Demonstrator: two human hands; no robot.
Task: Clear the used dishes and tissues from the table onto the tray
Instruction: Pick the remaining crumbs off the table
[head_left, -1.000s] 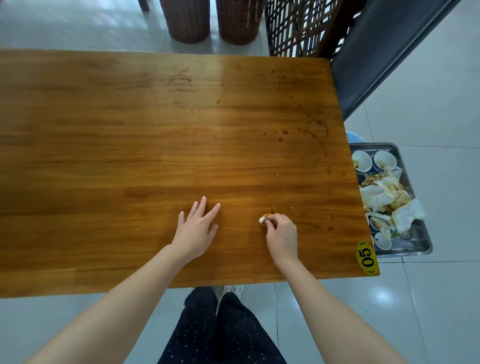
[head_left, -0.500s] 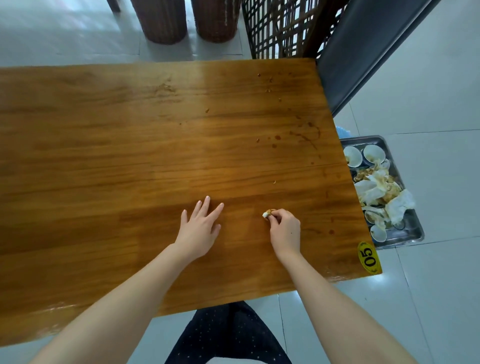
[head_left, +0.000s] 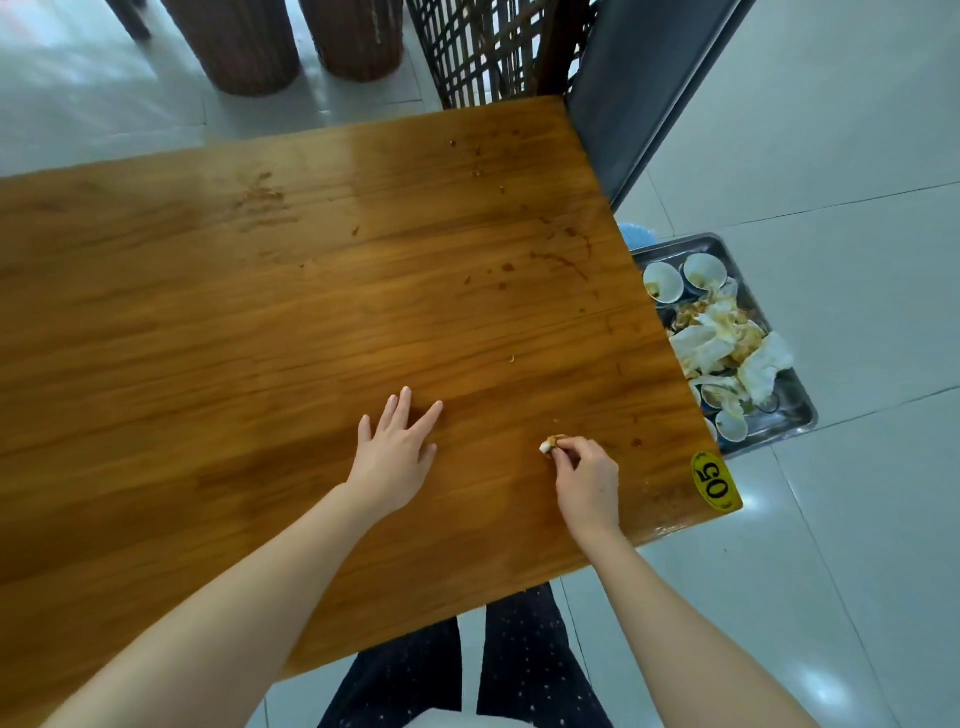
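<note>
My right hand (head_left: 587, 480) pinches a small stained scrap of tissue (head_left: 551, 444) against the wooden table (head_left: 260, 322), near its right end. My left hand (head_left: 392, 454) rests flat on the tabletop with fingers spread, a little to the left of the right hand. Beyond the table's right edge, lower down, a metal tray (head_left: 797, 410) holds several small white bowls (head_left: 662, 281) and crumpled used tissues (head_left: 727, 345). Sauce stains and crumbs (head_left: 558, 254) dot the table's far right part.
A yellow "05" sticker (head_left: 716, 480) marks the table's near right corner. A dark bench back (head_left: 639, 88) and a lattice screen (head_left: 493, 47) stand behind the table's far right corner, with two wicker stools (head_left: 301, 36) further left. White floor tiles surround everything.
The view has swung so the table looks rotated and the tray sits further right. Both hands stay where they were on the tabletop, the right one still pinching the scrap.
</note>
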